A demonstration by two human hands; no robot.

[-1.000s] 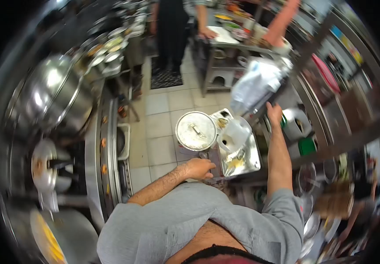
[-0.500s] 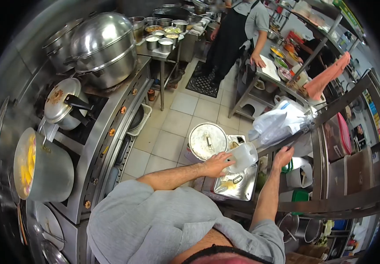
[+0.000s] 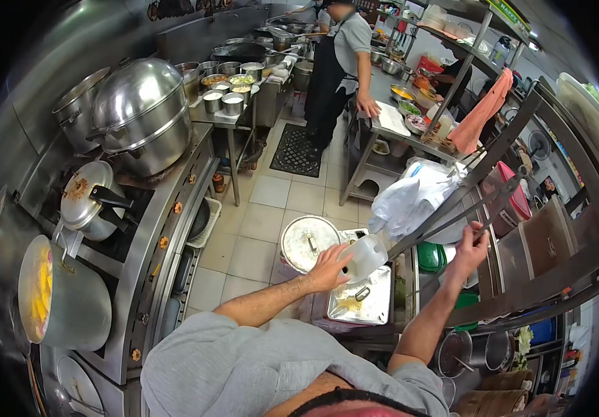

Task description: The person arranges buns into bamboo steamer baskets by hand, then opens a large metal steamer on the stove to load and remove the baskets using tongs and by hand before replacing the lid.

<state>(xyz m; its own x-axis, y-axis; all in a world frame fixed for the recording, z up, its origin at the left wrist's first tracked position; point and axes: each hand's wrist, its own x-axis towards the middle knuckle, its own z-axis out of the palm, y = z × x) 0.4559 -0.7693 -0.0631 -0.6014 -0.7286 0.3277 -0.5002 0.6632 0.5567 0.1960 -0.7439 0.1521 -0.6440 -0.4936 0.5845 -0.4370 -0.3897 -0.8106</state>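
In the head view my left hand [image 3: 330,268] grips a translucent white plastic container [image 3: 369,257], tilted over the metal lids low in front of me. A round pale lid [image 3: 308,244] with a handle lies just left of it. Right below it is a square metal lid [image 3: 360,301], with a handle and yellowish residue. My right hand [image 3: 467,251] is raised at the shelf rack on the right, its fingers closed on a long thin metal utensil [image 3: 501,197]. The far end of this utensil points up and right; its exact kind is unclear.
Stove at left holds a large pot with yellow contents [image 3: 70,295], a lidded pot [image 3: 85,198] and a big steamer [image 3: 143,115]. Metal rack posts [image 3: 504,167] and white plastic bags [image 3: 417,196] stand at right. A co-worker in a black apron [image 3: 323,83] stands ahead.
My right hand has moved up and right, and the long utensil now shows in it. The left hand still holds the container. The whole view has shifted, showing more of the far kitchen.
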